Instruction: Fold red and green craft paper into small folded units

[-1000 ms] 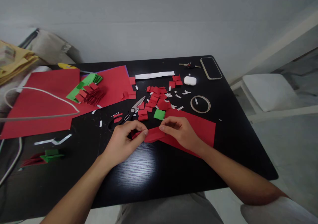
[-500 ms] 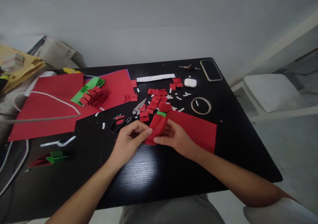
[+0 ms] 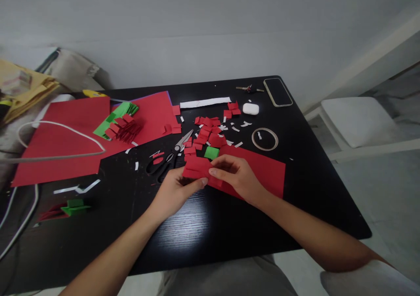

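Between both hands is a piece of folded red paper (image 3: pixel 197 168), held just above the dark table. My left hand (image 3: pixel 173 190) pinches its left and lower edge, thumb on top. My right hand (image 3: pixel 234 176) grips its right side with thumb and bent fingers. A green paper square (image 3: pixel 211 153) shows just beyond the red paper; whether it is joined to it I cannot tell. Small folded red paper pieces (image 3: pixel 206 132) lie in a heap beyond the hands. Scissors (image 3: pixel 170 156) with black handles lie partly spread near my left hand.
A red sheet (image 3: pixel 262 169) lies under and right of my right hand. Further right are a tape roll (image 3: pixel 265 139), a white case (image 3: pixel 250 109), keys (image 3: pixel 250 89) and a phone (image 3: pixel 277 92). Large red sheets (image 3: pixel 65 147), green paper (image 3: pixel 110 123) and a white cable (image 3: pixel 65 156) occupy the left.
The red paper has turned from a steep slant to lying more level between my hands. My right hand has shifted slightly up and right. More of the green square now shows.
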Demonstrator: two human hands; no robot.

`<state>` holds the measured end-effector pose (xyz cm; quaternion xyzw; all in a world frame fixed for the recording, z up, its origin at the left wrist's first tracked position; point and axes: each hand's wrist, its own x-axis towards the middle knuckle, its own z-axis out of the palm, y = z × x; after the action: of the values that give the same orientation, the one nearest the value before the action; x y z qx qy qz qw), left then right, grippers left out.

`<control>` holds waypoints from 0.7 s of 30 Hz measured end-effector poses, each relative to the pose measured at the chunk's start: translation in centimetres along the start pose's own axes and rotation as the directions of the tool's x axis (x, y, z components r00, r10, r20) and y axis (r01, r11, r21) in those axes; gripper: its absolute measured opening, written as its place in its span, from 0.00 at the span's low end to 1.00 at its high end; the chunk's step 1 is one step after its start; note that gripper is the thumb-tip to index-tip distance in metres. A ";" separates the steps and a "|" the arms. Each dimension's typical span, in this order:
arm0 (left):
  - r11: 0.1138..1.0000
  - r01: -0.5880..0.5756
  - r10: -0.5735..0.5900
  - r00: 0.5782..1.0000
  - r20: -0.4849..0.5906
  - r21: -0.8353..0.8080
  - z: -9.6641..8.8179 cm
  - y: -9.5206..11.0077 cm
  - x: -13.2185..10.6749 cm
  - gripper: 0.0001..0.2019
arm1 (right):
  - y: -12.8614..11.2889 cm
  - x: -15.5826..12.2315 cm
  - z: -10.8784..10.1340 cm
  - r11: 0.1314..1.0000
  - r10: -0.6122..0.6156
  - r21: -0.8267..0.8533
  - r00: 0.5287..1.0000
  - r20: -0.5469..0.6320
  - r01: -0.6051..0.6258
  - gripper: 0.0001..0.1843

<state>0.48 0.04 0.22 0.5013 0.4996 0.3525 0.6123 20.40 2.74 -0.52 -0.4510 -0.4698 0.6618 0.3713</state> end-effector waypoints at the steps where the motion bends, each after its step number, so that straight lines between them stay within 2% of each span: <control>1: 1.000 0.001 -0.001 1.000 0.016 -0.007 0.1 0.0 0.0 0.10 | 0.0 0.0 0.0 1.000 -0.008 0.001 1.000 -0.002 0.008 0.13; 4: 1.000 -0.004 0.005 0.998 0.063 -0.020 0.1 0.2 -0.1 0.09 | 0.1 0.0 0.1 0.999 -0.036 -0.016 0.999 -0.007 0.036 0.11; 9: 0.997 -0.066 0.064 0.996 -0.060 -0.036 -0.4 0.3 -0.1 0.10 | 0.2 0.0 -0.1 0.995 -0.071 -0.071 0.997 0.011 0.071 0.08; 14: 0.994 -0.109 0.107 0.992 -0.069 -0.017 -0.8 0.3 -0.3 0.09 | 0.1 -0.2 0.0 0.988 -0.102 -0.120 0.995 -0.001 0.101 0.07; 21: 0.988 -0.154 0.153 0.984 -0.090 -0.002 -1.0 0.6 -0.3 0.05 | 0.0 -0.4 0.0 0.968 -0.212 -0.135 0.977 0.015 0.212 0.05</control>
<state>-0.48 0.19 0.90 0.5192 0.4849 0.4231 0.5623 20.54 2.37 -0.45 -0.4221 -0.5595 0.5849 0.4083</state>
